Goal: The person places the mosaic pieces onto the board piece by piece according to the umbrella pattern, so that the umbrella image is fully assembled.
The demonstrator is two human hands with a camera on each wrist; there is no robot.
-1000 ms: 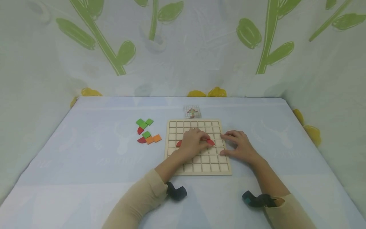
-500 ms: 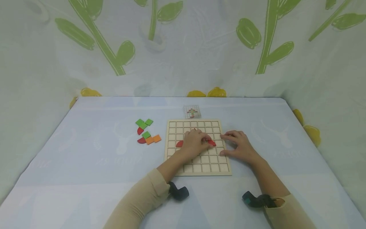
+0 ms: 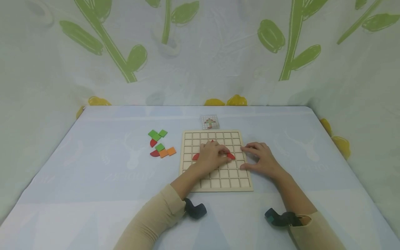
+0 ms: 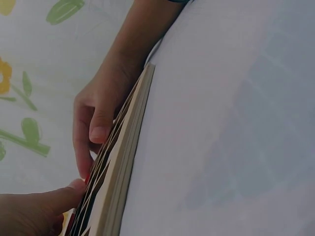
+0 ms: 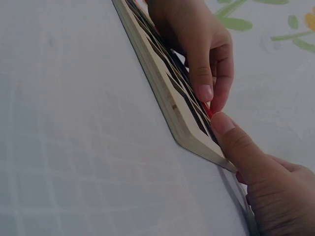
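Observation:
A pale wooden grid board [image 3: 215,189] lies on the table. My left hand [image 3: 210,156] is over its middle, with thumb and forefinger pinching a red quarter-round tile [image 3: 231,156] on the right part of the grid. The right wrist view shows this red tile [image 5: 208,109] at the left fingertips. My right hand [image 3: 260,160] is at the board's right edge, thumb and fingers spread apart, their tips touching the rim. Another red tile [image 3: 196,157] shows left of my left hand, and a red tip [image 3: 212,141] peeks out above it. The left hand hides the grid's centre.
Left of the board lie loose tiles: several green squares [image 3: 156,137], two orange squares [image 3: 171,151] and two red rounded tiles [image 3: 155,153]. Behind the board is a small clear pattern card [image 3: 210,122] with a gridded picture.
The left hand shifts slightly right with the red tile, then slightly back left. The right hand stays at the board's edge.

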